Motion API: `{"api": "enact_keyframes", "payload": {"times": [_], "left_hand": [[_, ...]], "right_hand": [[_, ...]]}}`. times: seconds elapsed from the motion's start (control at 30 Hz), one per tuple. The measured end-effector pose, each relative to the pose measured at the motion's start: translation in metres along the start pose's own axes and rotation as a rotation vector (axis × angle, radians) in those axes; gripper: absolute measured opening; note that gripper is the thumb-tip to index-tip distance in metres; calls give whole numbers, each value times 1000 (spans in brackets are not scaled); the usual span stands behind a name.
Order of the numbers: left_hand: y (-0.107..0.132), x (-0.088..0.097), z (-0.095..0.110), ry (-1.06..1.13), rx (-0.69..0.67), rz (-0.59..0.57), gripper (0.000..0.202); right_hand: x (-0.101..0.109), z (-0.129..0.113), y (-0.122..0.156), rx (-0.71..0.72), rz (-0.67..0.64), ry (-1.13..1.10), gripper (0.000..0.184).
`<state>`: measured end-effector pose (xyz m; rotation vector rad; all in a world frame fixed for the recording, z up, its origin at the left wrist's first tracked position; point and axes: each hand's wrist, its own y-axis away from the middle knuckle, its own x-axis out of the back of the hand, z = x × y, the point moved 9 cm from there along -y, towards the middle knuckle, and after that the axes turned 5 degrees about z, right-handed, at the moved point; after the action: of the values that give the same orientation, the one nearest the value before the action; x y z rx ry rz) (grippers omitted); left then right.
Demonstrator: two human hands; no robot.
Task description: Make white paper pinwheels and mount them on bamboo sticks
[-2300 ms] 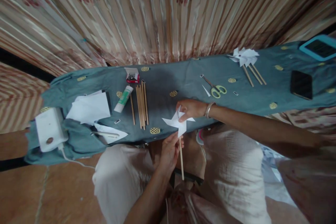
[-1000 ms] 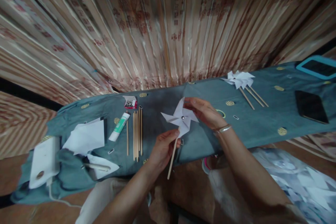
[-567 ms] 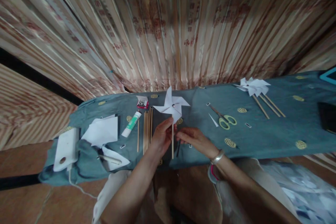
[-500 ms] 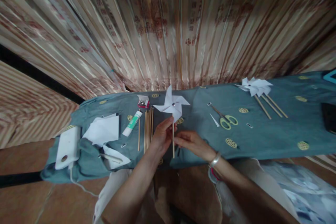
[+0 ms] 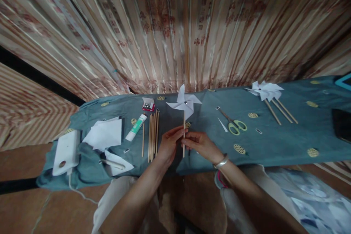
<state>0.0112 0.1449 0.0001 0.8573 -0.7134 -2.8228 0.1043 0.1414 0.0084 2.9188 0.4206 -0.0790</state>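
A white paper pinwheel (image 5: 188, 108) on a thin wooden stick stands upright between my hands, a dark metal pin at its centre. My left hand (image 5: 170, 142) pinches the stick below the blades. Lower down, the fingers of my right hand (image 5: 201, 146) close on the same stick. Left of my hands lie several wooden sticks (image 5: 153, 135) side by side, a green and white glue stick (image 5: 136, 128) and a small red box of metal pins (image 5: 148, 106). To the right are scissors with green handles (image 5: 233, 123) and a narrow paper scrap (image 5: 222, 125).
Several finished pinwheels (image 5: 265, 91) lie at the right rear of the blue-green cloth (image 5: 279, 142). White paper sheets (image 5: 105, 133) and a white device with a cable (image 5: 65, 153) are at the left. A striped curtain (image 5: 175, 44) hangs behind the table.
The pinwheel has risen slightly and shifted right in my hands. My left hand has moved lower on the stick relative to the blades, and my right fingers now close on the stick.
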Motion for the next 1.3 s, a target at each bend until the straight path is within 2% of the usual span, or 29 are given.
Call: {"api": "enact_keyframes", "payload": {"times": [0.13, 0.2, 0.23, 0.3, 0.4, 0.43, 0.5, 0.57, 0.77, 1.0, 1.3], "left_hand": [[0, 2, -3, -13, 10, 27, 40], [0, 3, -2, -14, 9, 36, 37], [0, 2, -2, -16, 8, 39, 36], [2, 1, -3, -27, 13, 39, 34], [5, -2, -8, -60, 50, 36, 38], [6, -3, -10, -71, 66, 34, 40], [7, -5, -14, -94, 94, 23, 43], [8, -7, -17, -115, 108, 7, 43], [6, -7, -21, -156, 110, -11, 38], [3, -2, -16, -117, 77, 36, 37], [1, -1, -11, -111, 48, 53, 34]], "right_hand": [[2, -5, 1, -34, -46, -3, 45], [15, -13, 0, -24, -38, 36, 46], [28, -19, -1, -8, 6, 56, 47], [62, -33, -3, 53, 168, 63, 48], [121, -53, 1, 196, 531, -11, 43], [136, -57, 4, 243, 631, -49, 40], [151, -61, 7, 299, 728, -84, 37], [153, -59, 2, 291, 712, -54, 37], [138, -45, -18, 187, 553, 11, 36], [127, -38, -21, 131, 488, -55, 34], [106, -33, -21, 74, 399, -123, 42]]}}
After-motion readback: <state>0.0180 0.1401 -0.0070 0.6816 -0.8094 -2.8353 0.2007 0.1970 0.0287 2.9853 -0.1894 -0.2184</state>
